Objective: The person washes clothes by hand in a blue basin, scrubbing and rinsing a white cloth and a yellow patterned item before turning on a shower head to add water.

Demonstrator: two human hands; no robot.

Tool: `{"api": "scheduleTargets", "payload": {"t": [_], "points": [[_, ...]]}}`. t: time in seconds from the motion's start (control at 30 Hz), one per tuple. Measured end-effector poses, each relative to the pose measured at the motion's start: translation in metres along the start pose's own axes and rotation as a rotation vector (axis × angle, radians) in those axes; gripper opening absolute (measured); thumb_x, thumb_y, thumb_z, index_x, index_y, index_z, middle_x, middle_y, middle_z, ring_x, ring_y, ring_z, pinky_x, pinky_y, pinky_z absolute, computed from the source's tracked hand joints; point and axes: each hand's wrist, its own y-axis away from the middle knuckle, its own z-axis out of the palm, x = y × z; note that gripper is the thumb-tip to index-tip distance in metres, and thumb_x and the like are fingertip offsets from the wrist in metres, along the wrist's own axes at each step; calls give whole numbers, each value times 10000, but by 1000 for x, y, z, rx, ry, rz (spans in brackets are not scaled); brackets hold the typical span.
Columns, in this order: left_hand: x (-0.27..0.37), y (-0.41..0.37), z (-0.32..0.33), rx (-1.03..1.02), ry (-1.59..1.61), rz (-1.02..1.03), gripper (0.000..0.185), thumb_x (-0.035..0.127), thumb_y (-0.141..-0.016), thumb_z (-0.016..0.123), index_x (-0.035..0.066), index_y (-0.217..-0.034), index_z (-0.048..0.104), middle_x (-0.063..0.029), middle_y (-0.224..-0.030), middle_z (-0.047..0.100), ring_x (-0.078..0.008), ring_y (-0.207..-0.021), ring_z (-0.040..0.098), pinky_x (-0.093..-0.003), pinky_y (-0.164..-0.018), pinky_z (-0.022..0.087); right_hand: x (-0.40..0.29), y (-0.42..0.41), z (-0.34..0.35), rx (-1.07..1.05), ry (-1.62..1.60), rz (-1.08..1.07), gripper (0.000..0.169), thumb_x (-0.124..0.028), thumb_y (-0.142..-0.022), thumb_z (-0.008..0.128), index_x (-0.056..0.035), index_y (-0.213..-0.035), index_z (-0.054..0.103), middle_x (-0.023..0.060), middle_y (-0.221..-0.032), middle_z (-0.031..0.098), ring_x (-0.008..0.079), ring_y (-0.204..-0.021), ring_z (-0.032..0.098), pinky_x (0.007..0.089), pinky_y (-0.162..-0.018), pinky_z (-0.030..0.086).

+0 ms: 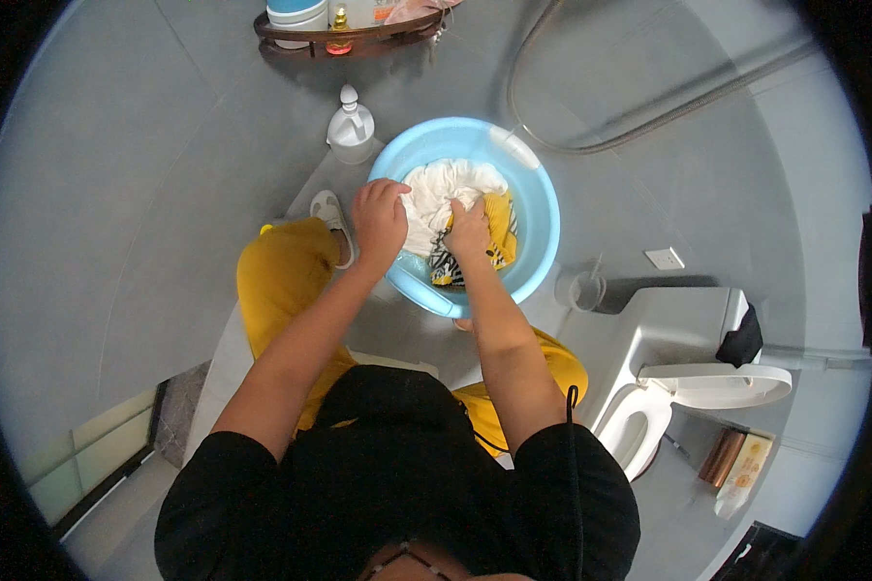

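Observation:
A round light-blue plastic basin [545, 218] stands on the floor before me. Inside it lie bunched white cloth [436, 192], a yellow ribbed cloth [505, 232] and a black-and-white patterned cloth with yellow parts [447, 267]. My left hand [381, 218] is at the basin's left rim, its fingers bent over the edge beside the white cloth; whether it grips anything is not clear. My right hand [469, 226] rests on the clothes in the middle of the basin with its fingers spread; whether it pinches any cloth cannot be seen.
A white jug-like bottle [351, 131] stands behind the basin at the left. A corner shelf [356, 35] holds containers, and a metal shower hose [625, 138] hangs at the right. A clear plastic cup [581, 289] and a white toilet [687, 319] with its lid up are on the right.

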Motion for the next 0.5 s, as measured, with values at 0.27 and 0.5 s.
{"api": "scheduleTargets", "payload": {"t": [0.27,0.5], "points": [[-2,5,3,14,-43,-25,181,-2,-754,537,111,-876,608,-56,-933,596,-263,-985,516,-415,-892,351,11,34,-32,-151,-80,-236,450,-65,-678,616,-180,-1112,612,157,-1125,555,317,-1039,548,383,-892,447],[-1,2,-4,11,52,-80,192,16,-776,494,82,-903,622,-99,-951,612,-315,-978,515,-404,-854,405,16,45,-119,177,-585,-404,455,-4,-642,625,-97,-1088,619,126,-1028,620,291,-961,592,340,-840,464]]}}
